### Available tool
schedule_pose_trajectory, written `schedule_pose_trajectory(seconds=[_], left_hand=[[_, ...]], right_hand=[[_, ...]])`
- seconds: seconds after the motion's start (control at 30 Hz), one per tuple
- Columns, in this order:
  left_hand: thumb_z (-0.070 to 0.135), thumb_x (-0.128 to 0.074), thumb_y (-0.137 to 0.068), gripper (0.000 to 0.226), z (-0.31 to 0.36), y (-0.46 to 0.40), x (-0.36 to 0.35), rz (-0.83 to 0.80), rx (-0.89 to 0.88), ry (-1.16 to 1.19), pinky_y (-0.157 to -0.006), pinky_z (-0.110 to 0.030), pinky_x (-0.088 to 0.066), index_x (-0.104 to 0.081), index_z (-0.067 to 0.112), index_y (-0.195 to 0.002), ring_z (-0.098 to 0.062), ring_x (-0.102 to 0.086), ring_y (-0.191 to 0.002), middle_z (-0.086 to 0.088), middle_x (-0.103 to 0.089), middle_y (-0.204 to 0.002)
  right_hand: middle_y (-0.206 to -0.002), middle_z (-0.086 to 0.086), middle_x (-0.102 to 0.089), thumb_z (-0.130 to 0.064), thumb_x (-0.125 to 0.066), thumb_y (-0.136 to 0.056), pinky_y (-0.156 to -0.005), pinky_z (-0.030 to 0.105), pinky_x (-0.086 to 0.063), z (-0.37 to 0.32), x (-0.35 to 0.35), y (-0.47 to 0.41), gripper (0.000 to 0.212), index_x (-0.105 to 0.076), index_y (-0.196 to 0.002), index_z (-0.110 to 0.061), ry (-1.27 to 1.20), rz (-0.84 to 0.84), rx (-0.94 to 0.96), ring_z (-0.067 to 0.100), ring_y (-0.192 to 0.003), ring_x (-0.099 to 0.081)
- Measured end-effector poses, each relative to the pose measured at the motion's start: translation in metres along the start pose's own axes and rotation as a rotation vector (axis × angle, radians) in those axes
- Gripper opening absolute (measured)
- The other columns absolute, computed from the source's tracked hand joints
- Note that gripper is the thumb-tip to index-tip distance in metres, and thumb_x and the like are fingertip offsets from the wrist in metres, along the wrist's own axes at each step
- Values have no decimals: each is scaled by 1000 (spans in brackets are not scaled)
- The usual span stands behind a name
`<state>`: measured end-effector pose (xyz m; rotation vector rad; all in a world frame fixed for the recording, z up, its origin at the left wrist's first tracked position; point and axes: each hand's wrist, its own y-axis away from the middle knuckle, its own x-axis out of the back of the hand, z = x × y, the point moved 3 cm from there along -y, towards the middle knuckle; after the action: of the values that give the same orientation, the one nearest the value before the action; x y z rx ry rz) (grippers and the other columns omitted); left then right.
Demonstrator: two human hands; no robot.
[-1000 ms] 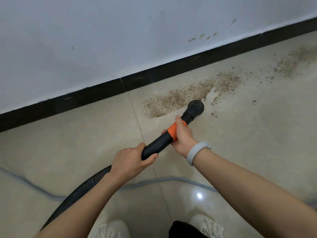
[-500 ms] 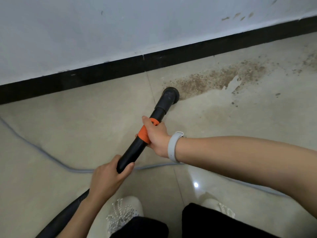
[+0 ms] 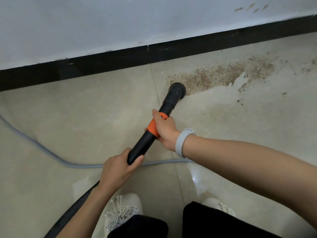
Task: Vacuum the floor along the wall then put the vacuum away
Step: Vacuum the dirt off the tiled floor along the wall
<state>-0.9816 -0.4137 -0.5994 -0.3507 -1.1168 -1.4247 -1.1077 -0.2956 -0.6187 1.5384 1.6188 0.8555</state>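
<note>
Vacuuming step in hand, well short of putting away. Across the top, from nine o'clock up to two o'clock: white wall point(image 3: 120, 23) with black skirting point(image 3: 103, 66) beneath. Below that, pale tiled floor point(image 3: 68, 109), and at one to two o'clock a long brown patch of grit point(image 3: 223, 74) lying just out from the skirting, with cleaner floor on its near edge and stray specks further toward three o'clock.

Near centre, pointing toward one o'clock: black vacuum tube point(image 3: 147, 140) with an orange collar point(image 3: 152, 127), its round nozzle point(image 3: 177, 90) down at the left end of the grit, touching the floor or very nearly so; hard to be sure from this angle. Ribbed black hose point(image 3: 73, 210) trailing off toward seven o'clock. Grey cable point(image 3: 51, 155) snaking along the floor from nine o'clock, passing behind the tube.

Next move, at a guess: nozzle drawn rightward through the patch toward two o'clock, kept low and close to the skirting.

Right hand point(image 3: 164, 129), reaching in from four o'clock with a pale wristband point(image 3: 181, 143), wrapped round the tube at the orange collar, thumb on top. Left hand point(image 3: 120, 170), forearm rising from six o'clock, gripping the tube's rear end where the hose joins.
</note>
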Motion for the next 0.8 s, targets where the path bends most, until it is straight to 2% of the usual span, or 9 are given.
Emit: schedule_pose_trajectory(seconds=[0.13,0.23,0.3,0.33,0.4,0.47,0.63,0.8], left_hand=[[78,-10,-58,74,16,-14,-10,-27,-41,-43,-58,-32,-35,-48,22,-88,-28,-62,-72,1,-56,-64],[78,-8,-58,77,31,-24,-16,-56,-89,-78,-57,-31,-32,-49,21,-91,-26,-61,-71,3,-54,-64],[79,-14,-64,72,43,-32,-21,-76,-125,-100,-58,-30,-31,-48,22,-92,-25,-61,-72,4,-53,-66],[78,-23,-72,67,50,-36,-23,-94,-136,-112,-59,-30,-32,-50,21,-94,-25,-61,-73,4,-53,-68],[65,-39,-86,50,65,-45,-26,-111,-143,-136,-60,-31,-33,-52,18,-99,-27,-61,-78,1,-54,-71],[59,-41,-89,45,79,-54,-29,-109,-167,-159,-61,-31,-33,-51,17,-100,-28,-62,-80,-2,-58,-75],[62,-39,-88,49,114,-79,-44,-143,-243,-173,-65,-32,-38,-50,16,-99,-29,-62,-83,-6,-65,-85],[63,-36,-89,50,138,-90,-46,-134,-279,-175,-64,-33,-38,-49,16,-100,-32,-61,-83,-8,-66,-88]], right_hand=[[-81,4,-50,-34,-55,-94,-72,40,-57,-14,22,3,31,-40,-107,-11,-66,29,12,23,-62,-62],[-80,5,-50,-35,-54,-94,-74,42,-57,-21,39,2,31,-41,-107,-10,-80,77,20,24,-63,-62],[-79,5,-49,-36,-54,-94,-77,42,-57,-28,51,0,31,-41,-105,-10,-92,108,28,24,-62,-62],[-79,5,-49,-36,-54,-94,-75,42,-57,-33,57,-1,29,-42,-102,-10,-106,122,35,23,-61,-61],[-79,6,-48,-36,-55,-94,-71,40,-57,-42,68,-3,27,-43,-94,-12,-132,150,48,23,-60,-60],[-81,7,-48,-37,-55,-94,-64,38,-56,-50,81,-6,27,-42,-91,-12,-147,186,62,23,-59,-60],[-81,8,-48,-35,-54,-95,-58,36,-53,-73,115,-12,28,-43,-89,-10,-166,291,107,23,-56,-58],[-92,13,-49,-35,-54,-95,-57,38,-54,-94,130,-12,34,-40,-107,-5,-179,338,144,24,-55,-58]])
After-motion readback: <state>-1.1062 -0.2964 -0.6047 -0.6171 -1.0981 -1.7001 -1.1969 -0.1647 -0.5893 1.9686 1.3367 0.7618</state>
